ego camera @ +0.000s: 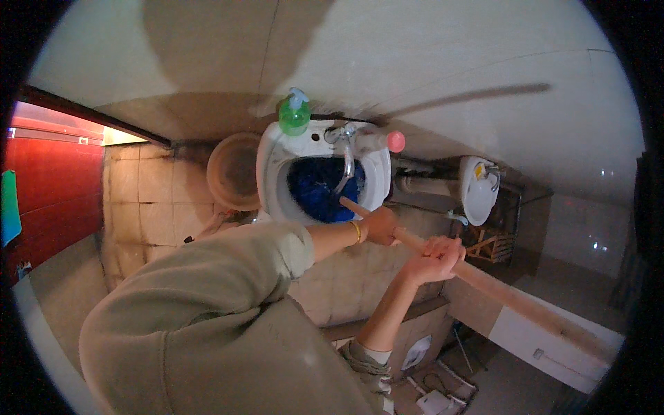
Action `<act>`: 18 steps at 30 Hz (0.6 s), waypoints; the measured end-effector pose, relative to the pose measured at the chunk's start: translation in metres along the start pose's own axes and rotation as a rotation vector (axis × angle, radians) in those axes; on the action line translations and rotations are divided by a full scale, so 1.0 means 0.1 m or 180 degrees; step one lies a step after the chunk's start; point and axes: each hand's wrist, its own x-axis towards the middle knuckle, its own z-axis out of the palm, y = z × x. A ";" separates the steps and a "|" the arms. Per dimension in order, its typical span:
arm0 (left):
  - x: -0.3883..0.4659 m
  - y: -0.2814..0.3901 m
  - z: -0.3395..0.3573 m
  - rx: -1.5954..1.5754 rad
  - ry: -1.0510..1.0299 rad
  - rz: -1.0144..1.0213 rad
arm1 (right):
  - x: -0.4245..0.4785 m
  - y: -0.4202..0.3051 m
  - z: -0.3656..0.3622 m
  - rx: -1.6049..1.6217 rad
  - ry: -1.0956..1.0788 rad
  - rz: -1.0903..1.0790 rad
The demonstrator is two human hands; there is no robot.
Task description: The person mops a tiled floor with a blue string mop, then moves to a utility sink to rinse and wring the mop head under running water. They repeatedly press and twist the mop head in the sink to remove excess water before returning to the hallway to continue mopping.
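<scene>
Both of my hands grip a long wooden pole (498,290) that slants from the sink out to the lower right. My left hand (381,226), with a yellow band at its wrist, is closed around it close to the white ceramic sink (381,194). Farther up the pole my right hand (436,259) is wrapped around it. The pole's lower end meets a dark blue, wet-looking fibrous mass (316,189) in the basin; whether the two are joined I cannot tell. Above that mass curves a chrome tap (348,155), with what looks like water at its spout.
A green pump soap bottle (294,116) and a pink-capped container (396,141) stand on the sink's rim. A round brown tub (233,168) is left of it. A smaller washbasin (480,194) hangs on the right. A red door (57,192) stands at far left.
</scene>
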 end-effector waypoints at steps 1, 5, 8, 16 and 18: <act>0.00 -0.01 0.01 -0.0047 0.0097 -0.0042 | 0.01 0.01 0.03 -0.0094 0.0023 0.0009; -0.08 0.01 -0.13 -0.0423 0.0474 0.0067 | -0.13 0.00 0.18 -0.0208 0.0091 -0.0146; -0.19 0.03 -0.17 -0.0513 0.0488 0.0092 | -0.32 -0.04 0.20 -0.0079 0.0038 -0.0143; -0.52 0.36 -0.15 -0.0329 -0.0085 -0.0016 | -0.75 -0.25 -0.37 0.0192 -0.0532 -0.0352; -0.62 0.45 -0.13 -0.0354 -0.0032 0.0064 | -0.83 -0.35 -0.41 0.0043 -0.0605 -0.0480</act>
